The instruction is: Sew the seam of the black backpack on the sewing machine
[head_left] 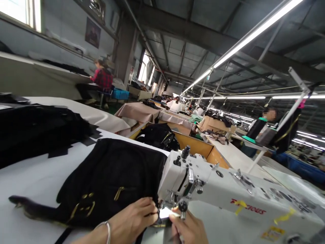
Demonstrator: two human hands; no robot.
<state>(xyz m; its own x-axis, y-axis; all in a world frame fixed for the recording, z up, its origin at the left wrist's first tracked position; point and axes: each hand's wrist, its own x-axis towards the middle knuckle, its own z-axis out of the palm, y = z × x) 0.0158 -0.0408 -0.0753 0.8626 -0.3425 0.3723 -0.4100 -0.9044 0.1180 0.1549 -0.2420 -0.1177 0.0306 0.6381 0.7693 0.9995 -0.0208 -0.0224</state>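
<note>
My left grip [135, 217]: fingers bent, down on the near right edge of a black bag [119, 169], right by the needle area; can't tell if clamped or only pressing. Bracelet [108, 231] on that wrist. My right grip [190, 226]: thumb and fingertips close together at a small bright white piece [165, 212] under the machine head; can't tell if it's pinched. Part of this grip sits behind a dark round knob [183, 205].

Bag lies flat on the white desk [27, 179], left of the white sewing machine [215, 186], its right edge up against the head. Gold zipper pull [118, 193] on its front, gold buckle [83, 209] lower left, dark strap [38, 210] trailing out left. Machine arm runs right: red lettering, yellow tape bits.

Far left, stack of black pieces [43, 130] on the desk. Beyond the machine, yellow-brown bin [216, 158] with black goods [156, 135] inside. Right, dark thread cone [257, 128] with green base on a stand. Back left, seated person in red check [103, 78], blue crate [120, 94] beside. Strip light [256, 32] overhead.
</note>
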